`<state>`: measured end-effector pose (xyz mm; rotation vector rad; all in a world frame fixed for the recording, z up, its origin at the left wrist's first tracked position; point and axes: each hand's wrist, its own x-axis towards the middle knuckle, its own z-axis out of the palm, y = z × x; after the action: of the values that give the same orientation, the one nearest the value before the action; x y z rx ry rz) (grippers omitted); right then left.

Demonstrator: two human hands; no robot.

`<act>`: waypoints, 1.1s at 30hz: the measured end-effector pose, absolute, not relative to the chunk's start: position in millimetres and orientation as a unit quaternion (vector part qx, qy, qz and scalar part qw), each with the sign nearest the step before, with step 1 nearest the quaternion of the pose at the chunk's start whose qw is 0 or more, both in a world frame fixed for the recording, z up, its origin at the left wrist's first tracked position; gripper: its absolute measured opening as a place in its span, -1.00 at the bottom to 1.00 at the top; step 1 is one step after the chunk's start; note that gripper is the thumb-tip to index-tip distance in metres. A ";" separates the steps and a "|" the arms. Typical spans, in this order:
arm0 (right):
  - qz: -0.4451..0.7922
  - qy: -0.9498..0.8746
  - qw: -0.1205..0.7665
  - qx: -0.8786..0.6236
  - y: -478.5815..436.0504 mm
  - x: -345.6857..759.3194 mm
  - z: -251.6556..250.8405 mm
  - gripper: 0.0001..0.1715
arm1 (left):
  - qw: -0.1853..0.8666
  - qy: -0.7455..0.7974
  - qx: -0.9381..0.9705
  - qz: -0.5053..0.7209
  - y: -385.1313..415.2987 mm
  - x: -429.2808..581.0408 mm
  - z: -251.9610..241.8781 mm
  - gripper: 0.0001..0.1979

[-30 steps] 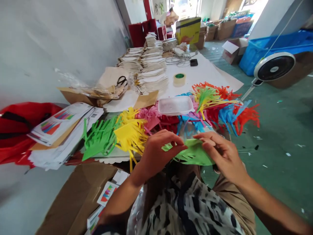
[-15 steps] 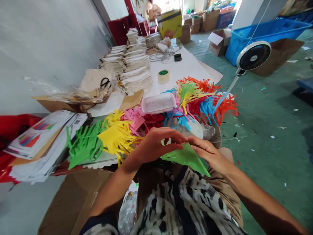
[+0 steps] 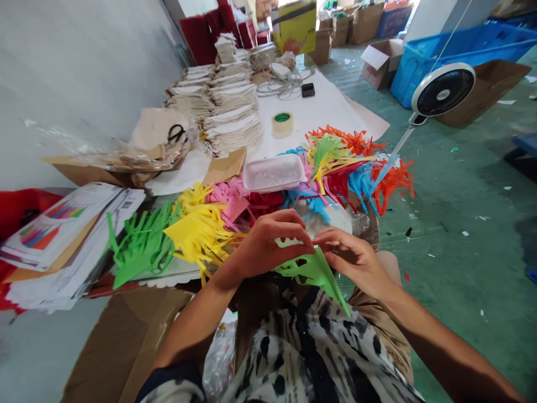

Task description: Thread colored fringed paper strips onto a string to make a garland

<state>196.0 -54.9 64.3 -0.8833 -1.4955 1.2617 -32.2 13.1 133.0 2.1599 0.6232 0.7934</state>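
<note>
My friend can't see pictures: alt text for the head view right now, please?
A person's left hand pinches a light-green sheet with cut openings, the right hand at its top edge. Beyond, colourful fringed pieces lie around a plastic tray on a table, with white stacks behind.

Daylight from the far end, softer light close to me.
Glare burns to white beside the boxy yellow carton (image 3: 294, 28) at the top of my view, and the smooth green floor (image 3: 457, 190) grows paler towards it. The plain pale-grey wall (image 3: 84, 73) lies in flat, dull light. My bare right forearm (image 3: 440, 341) drops into deep shadow along its lower side (my bare left forearm (image 3: 197, 319) darkens too). The thin, bright-green slit sheet (image 3: 322, 275) at my bare left hand (image 3: 272, 243) shows vivid, its finer edges slightly smeared. The wide lens stretches the borders, and small print on the white paper leaflets (image 3: 62, 229) is too soft to read.
</note>
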 end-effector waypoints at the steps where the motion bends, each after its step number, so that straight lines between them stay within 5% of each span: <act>1: 0.516 -0.620 0.471 -0.358 -53.4 195.5 64.5 -0.66 | 0.378 0.238 0.842 0.302 14.2 -33.3 133.3 -0.90; 4: 0.522 -0.653 0.434 -0.336 -48.7 193.4 66.1 -0.55 | 0.410 0.235 0.840 0.267 18.3 -36.2 133.8 -0.90; 9: 0.533 -0.638 0.428 -0.355 -43.3 188.8 63.5 -0.80 | 0.471 0.246 0.817 0.226 25.3 -40.0 131.3 -0.86; 20: 0.551 -0.629 0.399 -0.377 -41.5 184.1 58.7 -0.68 | 0.486 0.263 0.798 0.241 29.3 -46.2 125.0 -0.87; 33: 0.439 -0.606 0.493 -0.444 -44.3 184.3 59.7 -0.84 | 0.456 0.284 0.788 0.301 24.7 -45.3 118.9 -0.78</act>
<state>184.3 -44.3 59.7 -1.0762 -1.4703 1.0645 -45.3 24.7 118.9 1.9427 0.7005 0.7431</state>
